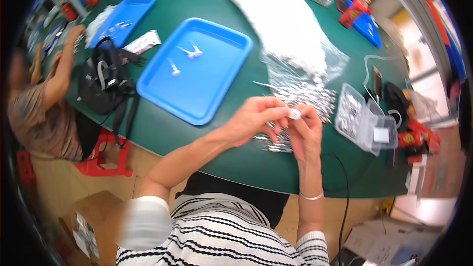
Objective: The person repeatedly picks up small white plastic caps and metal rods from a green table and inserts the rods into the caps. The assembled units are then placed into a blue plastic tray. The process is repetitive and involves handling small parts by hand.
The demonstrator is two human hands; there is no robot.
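Note:
Above the table's near edge, my left hand (257, 119) and my right hand (306, 130) meet fingertip to fingertip. Pinched between them is a small white round plastic part (294, 114); anything else in the fingers is hidden. Just beyond and under my hands spreads a pile of thin silvery metal pieces (315, 96). To the left lies a blue tray (197, 93) holding a few small white-headed parts with thin shafts (173, 69). Behind the metal pile, a clear plastic bag spills a large heap of small white pieces (281, 19).
An open clear plastic box (351, 113) with metal pieces stands at the right. A black bag (106, 79) lies left of the tray. Farther left, another person (47, 108) works beside a second blue tray (129, 7). A black cable (347, 182) hangs over the near edge.

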